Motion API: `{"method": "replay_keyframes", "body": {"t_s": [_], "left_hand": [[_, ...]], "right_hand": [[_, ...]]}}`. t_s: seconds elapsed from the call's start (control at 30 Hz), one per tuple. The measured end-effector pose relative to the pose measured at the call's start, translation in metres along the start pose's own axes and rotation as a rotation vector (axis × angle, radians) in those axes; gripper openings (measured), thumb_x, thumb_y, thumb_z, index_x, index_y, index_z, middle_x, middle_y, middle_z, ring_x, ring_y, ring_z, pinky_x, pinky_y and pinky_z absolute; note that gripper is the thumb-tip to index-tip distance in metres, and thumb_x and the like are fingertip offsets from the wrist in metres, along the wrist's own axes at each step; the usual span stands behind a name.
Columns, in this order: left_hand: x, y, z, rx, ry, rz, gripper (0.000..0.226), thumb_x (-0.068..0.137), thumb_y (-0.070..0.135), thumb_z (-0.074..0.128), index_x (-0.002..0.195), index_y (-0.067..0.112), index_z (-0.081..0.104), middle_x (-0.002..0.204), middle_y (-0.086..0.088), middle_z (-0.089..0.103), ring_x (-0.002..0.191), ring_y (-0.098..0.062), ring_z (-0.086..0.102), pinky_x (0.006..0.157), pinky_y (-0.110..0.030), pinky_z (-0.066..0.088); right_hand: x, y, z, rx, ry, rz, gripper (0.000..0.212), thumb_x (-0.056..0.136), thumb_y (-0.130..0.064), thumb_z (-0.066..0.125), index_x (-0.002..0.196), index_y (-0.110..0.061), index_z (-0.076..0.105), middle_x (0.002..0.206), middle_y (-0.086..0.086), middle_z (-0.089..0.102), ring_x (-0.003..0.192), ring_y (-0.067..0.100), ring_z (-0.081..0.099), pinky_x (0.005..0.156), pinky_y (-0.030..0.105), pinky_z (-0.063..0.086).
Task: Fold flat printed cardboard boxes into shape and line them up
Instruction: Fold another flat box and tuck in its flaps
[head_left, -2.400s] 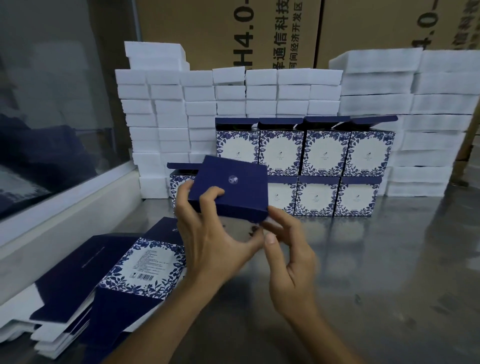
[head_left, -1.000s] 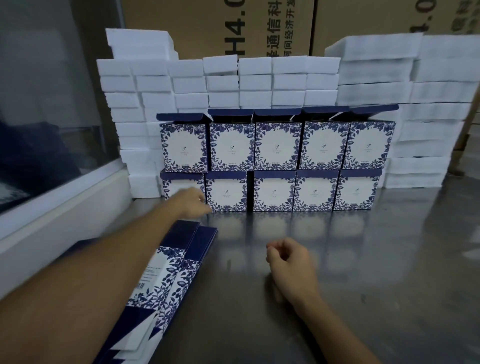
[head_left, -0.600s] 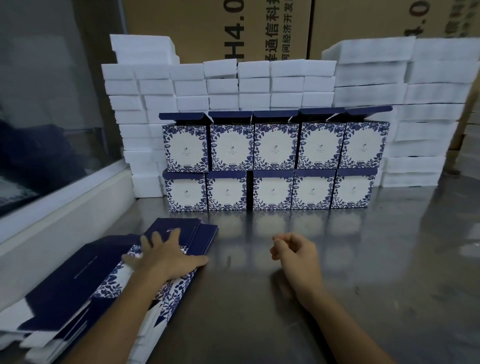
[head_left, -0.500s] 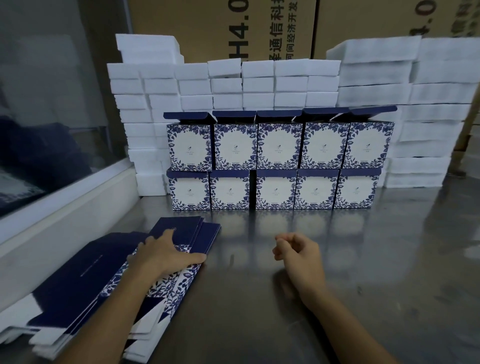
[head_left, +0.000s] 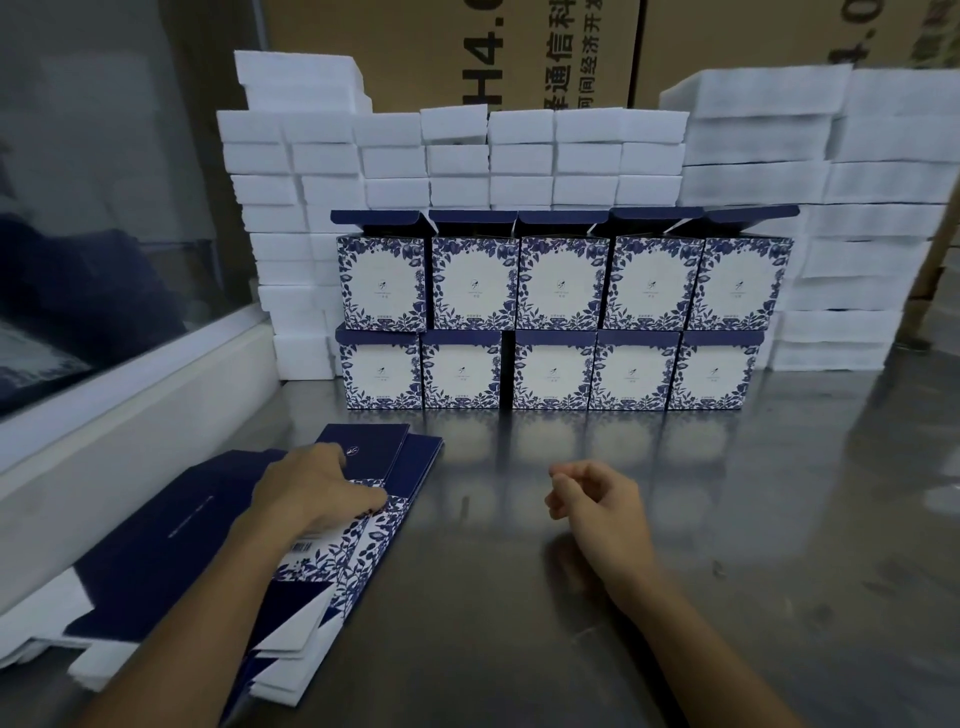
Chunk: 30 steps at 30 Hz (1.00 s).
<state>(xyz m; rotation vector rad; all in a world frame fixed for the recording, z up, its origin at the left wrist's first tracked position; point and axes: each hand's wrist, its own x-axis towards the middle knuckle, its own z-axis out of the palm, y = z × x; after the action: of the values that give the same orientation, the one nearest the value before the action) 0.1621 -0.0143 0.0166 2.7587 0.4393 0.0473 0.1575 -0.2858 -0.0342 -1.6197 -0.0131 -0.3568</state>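
Lower left, the left hand (head_left: 317, 488) presses curled fingers onto the flat blanks (head_left: 332, 561); the right hand (head_left: 597, 499) rests loosely curled, empty. She might drag two sheets. Folded boxes (head_left: 561, 322) line the centre, behind

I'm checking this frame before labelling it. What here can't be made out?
- Head view: left hand fingertips, hidden by its own knuckles; grip on the flat box stack unclear.
- Logos on the folded boxes: too small.
- Brown cartons' print: cut off by the top edge.
- Behind the glass: blurred reflections.
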Motion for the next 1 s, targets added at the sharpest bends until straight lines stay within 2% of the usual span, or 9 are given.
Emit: {"method": "replay_keyframes", "body": {"t_s": [0.17,0.33,0.47,0.53,0.63,0.73,0.87,0.93,1.0], "left_hand": [[-0.001,0.008,-0.002,0.058,0.062,0.028,0.032,0.079,0.051,0.058,0.102,0.029,0.055,0.099,0.007,0.061,0.086,-0.018,0.053,0.067,-0.03,0.037],[-0.008,0.024,0.021,0.101,0.29,0.038,0.035,0.077,0.019,0.063,0.111,0.015,0.056,0.103,-0.006,0.064,0.096,-0.026,0.057,0.079,-0.038,0.048],[-0.012,0.035,0.024,0.071,0.485,0.114,0.04,0.079,0.01,0.066,0.116,0.012,0.05,0.089,-0.009,0.068,0.078,-0.028,0.061,0.065,-0.033,0.04],[-0.017,0.044,0.018,0.036,0.585,0.14,0.046,0.078,0.005,0.065,0.12,0.013,0.048,0.073,-0.007,0.062,0.067,-0.028,0.056,0.058,-0.033,0.035],[-0.036,0.064,0.011,-0.038,0.758,0.275,0.051,0.069,-0.009,0.063,0.116,0.009,0.055,0.048,0.002,0.034,0.046,-0.023,0.04,0.051,-0.031,0.026],[-0.057,0.087,0.009,-0.121,0.918,0.473,0.054,0.056,-0.017,0.063,0.106,0.003,0.065,0.043,0.002,0.026,0.038,-0.022,0.036,0.05,-0.029,0.025],[-0.072,0.107,0.012,-0.279,0.878,0.581,0.051,0.063,-0.009,0.067,0.111,0.01,0.065,0.045,0.0,0.041,0.041,-0.021,0.039,0.048,-0.029,0.029],[-0.078,0.111,0.017,-0.345,0.828,0.664,0.049,0.066,-0.004,0.071,0.111,0.013,0.064,0.048,0.003,0.045,0.042,-0.022,0.042,0.046,-0.03,0.037],[-0.08,0.115,0.023,-0.378,0.756,0.743,0.044,0.072,0.006,0.072,0.113,0.018,0.062,0.049,0.006,0.048,0.045,-0.023,0.05,0.047,-0.035,0.047]], "right_hand": [[0.0,0.001,0.0,0.004,-0.007,0.0,0.012,0.094,0.004,0.057,0.087,0.0,0.066,0.061,0.005,0.063,0.049,0.003,0.055,0.053,0.015,0.047],[0.003,0.003,0.0,-0.01,-0.001,-0.014,0.016,0.093,0.004,0.058,0.083,-0.005,0.066,0.06,0.004,0.064,0.049,0.004,0.056,0.054,0.018,0.048],[0.004,0.003,0.001,0.012,-0.012,-0.014,0.015,0.094,0.003,0.058,0.084,-0.004,0.066,0.061,0.004,0.064,0.05,0.004,0.056,0.055,0.019,0.048],[0.002,0.0,0.0,0.04,-0.03,-0.023,0.012,0.094,0.003,0.058,0.086,-0.001,0.066,0.062,0.005,0.064,0.051,0.005,0.056,0.055,0.018,0.048],[-0.006,-0.011,-0.001,0.09,-0.112,-0.083,0.016,0.091,0.007,0.061,0.089,-0.006,0.068,0.07,0.008,0.068,0.054,0.007,0.06,0.056,0.013,0.046],[-0.016,-0.026,0.004,0.186,-0.324,-0.155,0.031,0.082,0.009,0.071,0.1,-0.016,0.068,0.082,0.007,0.072,0.07,0.011,0.065,0.068,0.019,0.052],[-0.028,-0.031,0.02,0.123,-0.581,-0.269,0.041,0.076,-0.003,0.076,0.113,-0.013,0.062,0.102,0.009,0.07,0.092,0.021,0.068,0.083,0.04,0.056],[-0.033,-0.029,0.027,0.125,-0.577,-0.35,0.034,0.079,0.012,0.067,0.108,-0.004,0.059,0.099,0.012,0.069,0.091,0.018,0.066,0.08,0.039,0.055],[-0.033,-0.026,0.03,0.143,-0.538,-0.398,0.035,0.076,0.022,0.053,0.099,-0.005,0.058,0.089,-0.001,0.068,0.086,0.008,0.064,0.071,0.026,0.052]]}}
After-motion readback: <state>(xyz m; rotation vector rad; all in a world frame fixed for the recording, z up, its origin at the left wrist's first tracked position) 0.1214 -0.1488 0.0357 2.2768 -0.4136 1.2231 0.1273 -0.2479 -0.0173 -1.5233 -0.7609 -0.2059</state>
